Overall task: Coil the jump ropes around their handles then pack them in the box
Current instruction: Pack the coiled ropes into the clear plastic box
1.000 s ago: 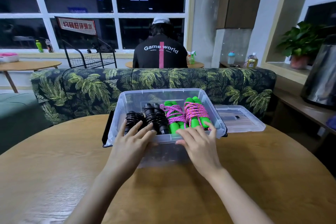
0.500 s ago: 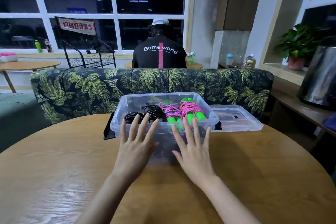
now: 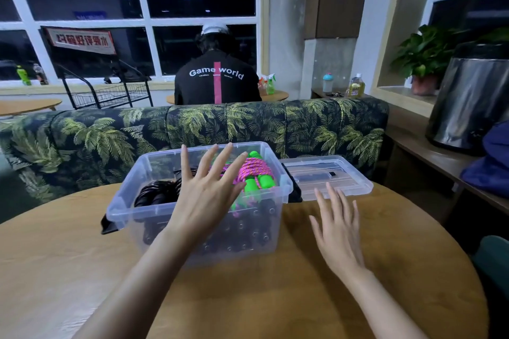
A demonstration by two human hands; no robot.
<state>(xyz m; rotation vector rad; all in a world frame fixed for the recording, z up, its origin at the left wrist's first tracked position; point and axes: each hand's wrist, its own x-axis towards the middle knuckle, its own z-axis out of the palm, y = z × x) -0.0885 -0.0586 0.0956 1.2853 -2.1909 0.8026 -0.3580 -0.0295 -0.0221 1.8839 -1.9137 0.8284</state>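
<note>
Clear plastic fills the middle of my feed: the box [image 3: 154, 231] stands open on the round wooden table [image 3: 82, 270], towards its far edge. Inside, I can make out the black ropes [image 3: 153, 192] bundled on the left and the pink ropes [image 3: 249, 170] on the right, wound around green handles [image 3: 265, 181]. All of them lie within the walls. A black latch [image 3: 108, 226] hangs at the box's left end.

I see the left hand [image 3: 206, 195] raised in front of the box, fingers [image 3: 208, 164] straight and fanned out, grasping nothing. It covers the middle of the box from this camera, and I cannot tell whether it touches the rim or the ropes. The right hand [image 3: 337, 231] is off to the right of the box, over bare table, palm down, fingers spread and relaxed, also holding nothing. Its fingertips point at the lid [image 3: 330, 173], which lies flat just beside the box on the right, and a gap shows between the two. Whether the palm rests on the wood I cannot say.

Behind the table runs a sofa [image 3: 110, 132] with a palm-leaf print. Beyond it, a person in a black shirt [image 3: 217, 82] sits facing the dark windows. A potted plant [image 3: 424, 55] and a shiny metal bin [image 3: 468, 102] stand on the ledge at right.
</note>
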